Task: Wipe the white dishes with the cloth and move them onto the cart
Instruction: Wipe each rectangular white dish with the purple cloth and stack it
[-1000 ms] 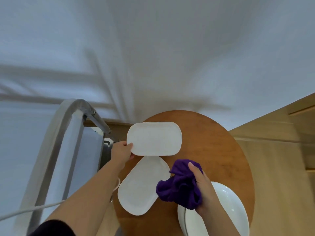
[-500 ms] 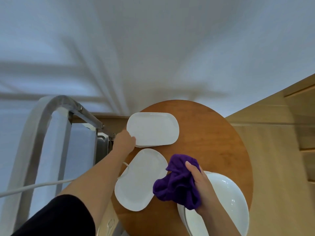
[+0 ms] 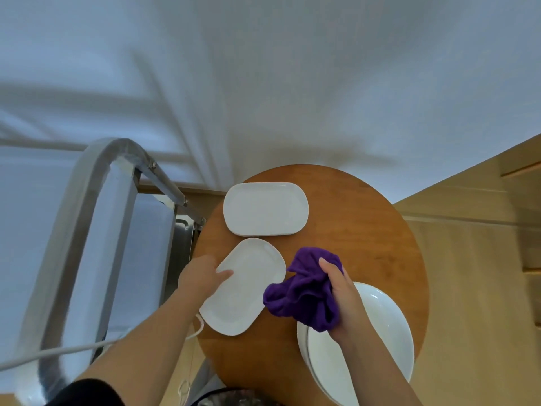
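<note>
Two white oblong plates lie on the round wooden table: a far plate and a near plate that juts over the table's left edge. My left hand holds the near plate's left rim, thumb on top, the other fingers hidden beneath. My right hand grips a bunched purple cloth just right of that plate. Below the cloth, stacked round white dishes sit at the table's near right. The metal cart stands to the left of the table.
A white cable runs across the cart's near side. A white wall rises behind the table. Pale wooden furniture fills the right side.
My left hand has left the far plate's left edge and come back to the near plate's rim. The right hand with the cloth has hardly moved.
</note>
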Demonstrator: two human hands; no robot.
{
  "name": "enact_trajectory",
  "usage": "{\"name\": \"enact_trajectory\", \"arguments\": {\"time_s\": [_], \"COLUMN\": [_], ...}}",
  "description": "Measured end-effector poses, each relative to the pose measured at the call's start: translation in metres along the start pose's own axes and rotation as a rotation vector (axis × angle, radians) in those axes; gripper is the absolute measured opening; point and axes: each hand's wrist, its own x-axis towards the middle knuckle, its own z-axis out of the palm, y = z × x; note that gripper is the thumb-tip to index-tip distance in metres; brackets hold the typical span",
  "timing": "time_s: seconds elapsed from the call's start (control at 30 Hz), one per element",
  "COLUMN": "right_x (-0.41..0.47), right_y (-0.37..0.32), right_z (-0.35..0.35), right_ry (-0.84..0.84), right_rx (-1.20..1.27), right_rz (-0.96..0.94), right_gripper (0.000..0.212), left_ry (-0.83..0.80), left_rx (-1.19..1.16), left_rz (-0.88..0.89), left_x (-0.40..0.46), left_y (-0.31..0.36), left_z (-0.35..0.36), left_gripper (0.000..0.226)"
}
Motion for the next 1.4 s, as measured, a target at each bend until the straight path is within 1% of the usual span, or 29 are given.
{"name": "enact_trajectory", "arguments": {"time_s": [0.07, 0.2, 0.3, 0.37, 0.53, 0.67, 0.77, 0.83, 0.97, 1.07, 1.17, 1.2, 1.27, 1.33, 1.4], "right_x": [-0.003, -0.012, -0.02, -0.024, -0.033, -0.039, -0.042, -0.043, -0.044, -0.043, -0.041, -0.04, -0.04, -0.041, -0.042], "right_y": [0.003, 0.01, 0.016, 0.019, 0.023, 0.023, 0.026, 0.029, 0.032, 0.033, 0.035, 0.036, 0.037, 0.039, 0.04], "right_z": [-0.005, -0.017, -0.025, -0.03, -0.04, -0.046, -0.049, -0.053, -0.058, -0.057, -0.054, -0.053, -0.05, -0.048, -0.047], "right_ry": [-0.003, -0.013, -0.009, -0.007, -0.019, -0.043, -0.036, -0.03, -0.027, -0.021, 0.001, 0.006, 0.005, 0.004, -0.009], "right_rx": [-0.015, -0.04, -0.054, -0.062, -0.081, -0.075, -0.088, -0.105, -0.12, -0.122, -0.133, -0.134, -0.137, -0.152, -0.161], "right_rz": [-0.005, -0.002, 0.012, 0.02, 0.011, 0.004, 0.006, 0.003, -0.007, -0.002, 0.005, 0.004, -0.001, -0.009, -0.019], "right_gripper": [0.029, 0.028, 0.03, 0.03, 0.026, 0.027, 0.03, 0.028, 0.026, 0.025, 0.027, 0.028, 0.028, 0.028, 0.032], "left_ry": [0.027, 0.063, 0.071, 0.073, 0.007, 0.044, 0.058, 0.05, 0.067, 0.071, 0.145, 0.18, 0.24, 0.264, 0.215], "left_rx": [0.048, 0.047, -0.078, -0.138, -0.216, -0.233, -0.303, -0.342, -0.304, -0.273, -0.273, -0.315, -0.481, -0.745, -1.05], "left_rz": [-0.019, -0.182, -0.274, -0.299, -0.284, -0.246, -0.261, -0.272, -0.276, -0.26, -0.234, -0.237, -0.279, -0.369, -0.463], "left_x": [-0.009, -0.029, -0.04, -0.043, -0.045, -0.048, -0.05, -0.049, -0.048, -0.051, -0.055, -0.057, -0.06, -0.062, -0.064], "left_y": [-0.008, -0.028, -0.032, -0.032, -0.037, -0.044, -0.045, -0.045, -0.043, -0.041, -0.035, -0.032, -0.025, -0.018, -0.009], "left_z": [0.004, 0.019, 0.031, 0.035, 0.033, 0.036, 0.043, 0.044, 0.042, 0.044, 0.044, 0.044, 0.045, 0.047, 0.05], "left_gripper": [0.027, 0.022, 0.024, 0.024, 0.024, 0.025, 0.024, 0.026, 0.022, 0.024, 0.023, 0.022, 0.023, 0.025, 0.036]}}
